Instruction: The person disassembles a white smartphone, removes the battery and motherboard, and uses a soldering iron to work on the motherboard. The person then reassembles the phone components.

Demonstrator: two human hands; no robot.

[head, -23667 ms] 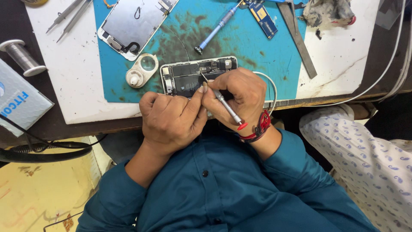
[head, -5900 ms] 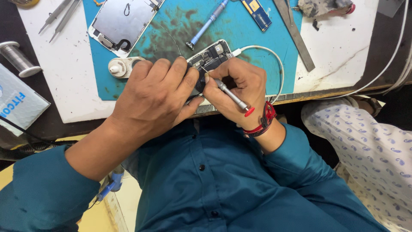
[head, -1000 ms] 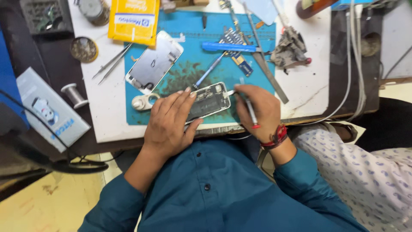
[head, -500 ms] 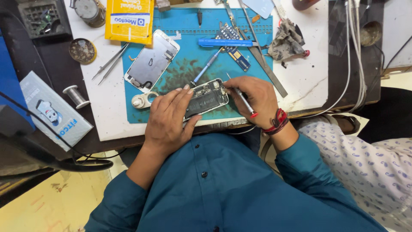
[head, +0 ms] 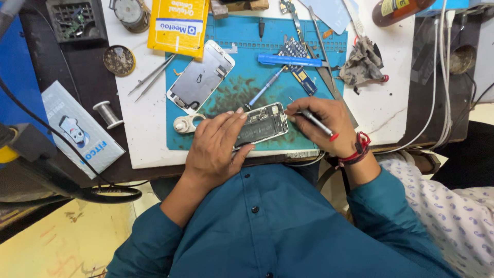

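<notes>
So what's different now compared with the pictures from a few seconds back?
The left hand has slid back from covering the opened phone and now rests flat on its near end. The right hand, earlier working the thin tool over the phone, now holds it at the phone's right edge. Unchanged: the phone on the blue mat, the detached screen and blue screwdriver beyond it.

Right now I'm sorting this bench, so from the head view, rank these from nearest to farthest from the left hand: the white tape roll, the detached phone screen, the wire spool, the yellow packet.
1. White tape roll, just beside the left hand.
2. Detached phone screen, farther up the blue mat.
3. Wire spool, out to the side on the white board.
4. Yellow packet, at the far edge.
</notes>
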